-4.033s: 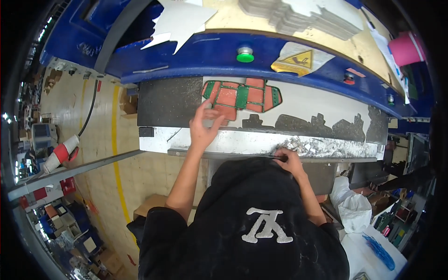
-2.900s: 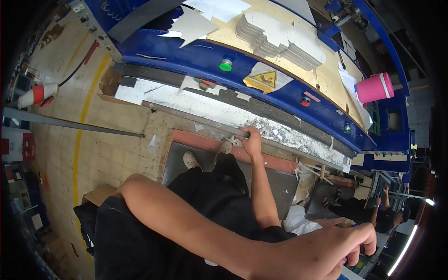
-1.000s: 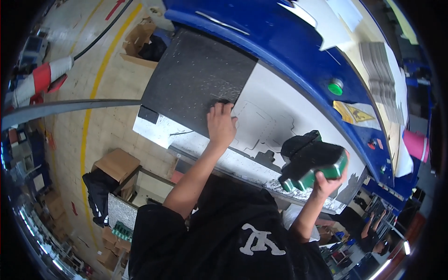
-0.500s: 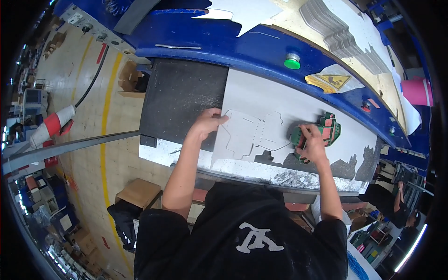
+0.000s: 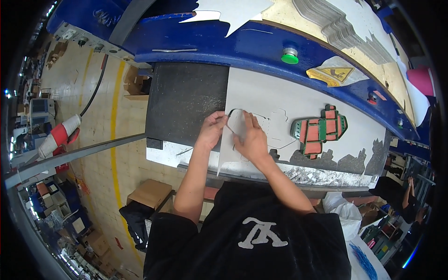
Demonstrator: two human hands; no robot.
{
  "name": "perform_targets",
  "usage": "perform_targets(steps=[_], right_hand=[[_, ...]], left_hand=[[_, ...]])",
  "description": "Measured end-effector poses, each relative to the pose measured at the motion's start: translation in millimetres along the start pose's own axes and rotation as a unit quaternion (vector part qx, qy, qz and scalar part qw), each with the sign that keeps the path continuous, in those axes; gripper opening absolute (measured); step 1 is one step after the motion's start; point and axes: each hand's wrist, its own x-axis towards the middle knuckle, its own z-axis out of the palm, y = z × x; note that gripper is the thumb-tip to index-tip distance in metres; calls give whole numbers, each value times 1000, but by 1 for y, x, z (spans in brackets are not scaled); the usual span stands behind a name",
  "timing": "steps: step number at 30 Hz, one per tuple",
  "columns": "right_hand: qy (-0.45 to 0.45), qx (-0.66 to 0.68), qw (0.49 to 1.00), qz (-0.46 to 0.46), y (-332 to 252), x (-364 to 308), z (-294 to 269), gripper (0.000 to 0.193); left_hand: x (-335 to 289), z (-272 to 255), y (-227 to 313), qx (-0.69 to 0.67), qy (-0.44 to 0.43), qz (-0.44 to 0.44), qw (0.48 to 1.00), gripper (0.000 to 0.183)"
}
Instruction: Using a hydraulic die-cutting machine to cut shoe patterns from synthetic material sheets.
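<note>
Left grip point(image 5: 211, 131) narrowly pinches the nine-o'clock edge of the grey card point(image 5: 275, 91), right grip point(image 5: 253, 141) spread fairly wide upon it, the green-and-red cutter point(image 5: 322, 129) resting at three o'clock; uneven lifting could tear the card wherever its cuts are incomplete.

Far side: blue beam point(image 5: 210, 50), bearing one green button point(image 5: 290, 57), one yellow warning sticker point(image 5: 338, 73), torn-edged, and one red button point(image 5: 372, 98) to the right. Far right: one pink bucket point(image 5: 421, 82), partly in view.
Left: one red-and-white plug point(image 5: 59, 136) on black cable point(image 5: 94, 88); one grey bar point(image 5: 79, 161); floor point(image 5: 100, 182) with yellow line point(image 5: 114, 126); one open carton point(image 5: 137, 85), far.
Near left: one brown box point(image 5: 148, 193), black cloth point(image 5: 136, 224) beside.
Near right: one white sack point(image 5: 343, 210); blue cords point(image 5: 363, 262), bundled; one co-worker point(image 5: 413, 200), dark-clothed, beyond.
</note>
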Motion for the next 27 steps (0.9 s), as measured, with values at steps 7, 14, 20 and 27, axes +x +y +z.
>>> perform_targets(steps=[7, 14, 20, 27], right_hand=[[-62, -91, 994, -23, -5, 12, 4, 67], [47, 26, 998, -11, -6, -13, -67, 52], [188, 51, 981, -28, 2, -39, -46, 49], [40, 48, 997, -48, 0, -8, -23, 48]], left_hand=[[-5, 17, -11, 452, 158, 216, 851, 11], [-3, 34, -26, 587, 267, 376, 665, 9], [-8, 26, -24, 636, 282, 359, 622, 13], [-28, 53, 29, 239, 70, 121, 961, 35]])
